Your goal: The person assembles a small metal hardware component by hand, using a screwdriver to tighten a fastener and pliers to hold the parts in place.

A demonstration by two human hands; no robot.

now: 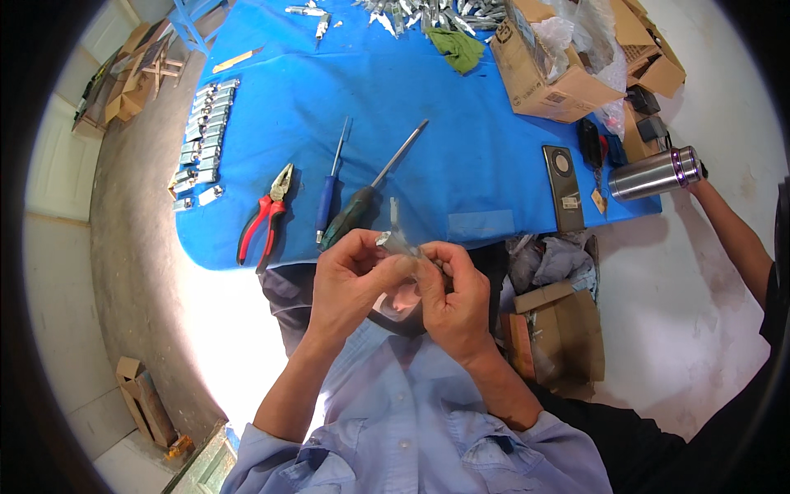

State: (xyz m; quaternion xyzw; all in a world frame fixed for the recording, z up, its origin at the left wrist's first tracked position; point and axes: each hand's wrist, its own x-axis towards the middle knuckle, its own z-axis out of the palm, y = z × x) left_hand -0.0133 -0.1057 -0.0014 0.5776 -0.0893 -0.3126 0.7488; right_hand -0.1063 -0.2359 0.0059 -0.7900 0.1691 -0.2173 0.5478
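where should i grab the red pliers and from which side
Probably the red-and-black handles, from the near edge of the blue table: the pliers lie there with handles spread toward the person and metal nose pointing away. The left hand is nearer, but holds a small metal part.

The surface (461, 169) is draped in blue cloth (284, 99). Small metal fittings (212, 142) line its left edge in columns, with a yellow utility knife (234, 62) beyond them. On the far side lies a heap of slim metal parts (415, 15), a crumpled green rag (457, 52) at its near edge. An open cardboard box (553, 90) sits far right. Along the near side, left to right, are red-handled pliers (274, 207), a blue-handled screwdriver (326, 202) and a larger dark-handled screwdriver (353, 213). Near right, a dark smartphone (565, 202), a key fob (590, 144) and a stainless-steel flask (646, 176) are grouped.
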